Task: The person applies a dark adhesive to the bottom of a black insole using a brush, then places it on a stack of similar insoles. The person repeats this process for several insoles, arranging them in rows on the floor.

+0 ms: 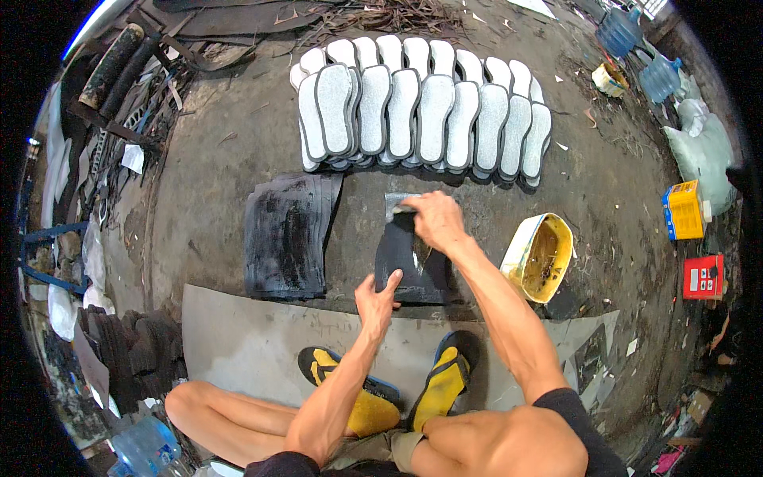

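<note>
A dark rectangular sheet (395, 247), rubber-like, lies on the floor in front of me, with a wet greyish patch along its far edge. At its near left edge my left hand (376, 300) is closed, thumb on top of the sheet. My right hand (438, 222) is over the sheet's far end, fingers pinched together; what they hold is too small and covered to make out. Left of this sheet is a stack of similar black sheets (284, 238), their tops smeared and shiny. To the right stands a cut-open yellowish container (512, 254) with amber residue inside.
Rows of stacked white-topped, dark-edged soles (435, 119) lie beyond the sheets. A grey mat (246, 326) spreads under my sandalled feet. Blue water jugs (618, 32), a yellow-and-blue can (683, 211) and a red can (703, 277) line the right side. Scrap strips (397, 16) lie at the back.
</note>
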`<state>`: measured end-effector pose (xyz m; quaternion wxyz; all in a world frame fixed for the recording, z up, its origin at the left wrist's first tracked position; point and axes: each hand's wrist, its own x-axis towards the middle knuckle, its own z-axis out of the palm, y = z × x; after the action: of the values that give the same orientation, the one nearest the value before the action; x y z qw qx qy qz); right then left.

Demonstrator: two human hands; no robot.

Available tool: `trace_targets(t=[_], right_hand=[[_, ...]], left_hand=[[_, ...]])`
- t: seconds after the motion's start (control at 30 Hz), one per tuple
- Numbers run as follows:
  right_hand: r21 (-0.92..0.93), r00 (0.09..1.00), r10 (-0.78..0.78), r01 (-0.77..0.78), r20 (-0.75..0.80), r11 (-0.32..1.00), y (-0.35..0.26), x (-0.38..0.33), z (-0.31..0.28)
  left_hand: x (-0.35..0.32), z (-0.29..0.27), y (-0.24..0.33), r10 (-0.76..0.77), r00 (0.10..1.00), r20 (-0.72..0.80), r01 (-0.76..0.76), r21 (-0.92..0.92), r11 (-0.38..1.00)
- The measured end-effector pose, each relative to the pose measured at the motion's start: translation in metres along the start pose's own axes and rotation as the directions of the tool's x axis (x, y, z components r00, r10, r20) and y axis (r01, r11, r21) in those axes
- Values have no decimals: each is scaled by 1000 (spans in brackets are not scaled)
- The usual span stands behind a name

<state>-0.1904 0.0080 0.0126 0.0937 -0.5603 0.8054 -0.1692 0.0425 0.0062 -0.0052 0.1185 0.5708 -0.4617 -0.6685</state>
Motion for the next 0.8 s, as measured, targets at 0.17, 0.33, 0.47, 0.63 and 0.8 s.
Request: trace_targets(t=[0.17, 0.33, 0.47, 0.63, 0.8], right_hand=[[103, 827, -444, 437, 345, 894, -20, 16, 5], [-77, 977, -209, 211, 28, 974, 52, 8, -29], [-167, 987, -99, 77, -128, 983, 52, -60, -19], [90, 998, -4, 10, -66, 996, 40, -52, -40], [33, 992, 122, -121, -37, 992, 63, 33, -38]], left_hand=[[-15, 0, -13, 1, 986, 167, 78, -466, 881], [-2, -9, -21, -16, 992, 126, 60, -354, 933], [-2, -9, -25, 34, 991, 128, 7, -313, 950], [5, 7, -14, 101, 994, 43, -86, -270, 959], [30, 20, -10, 281, 959, 42, -276, -100, 956]])
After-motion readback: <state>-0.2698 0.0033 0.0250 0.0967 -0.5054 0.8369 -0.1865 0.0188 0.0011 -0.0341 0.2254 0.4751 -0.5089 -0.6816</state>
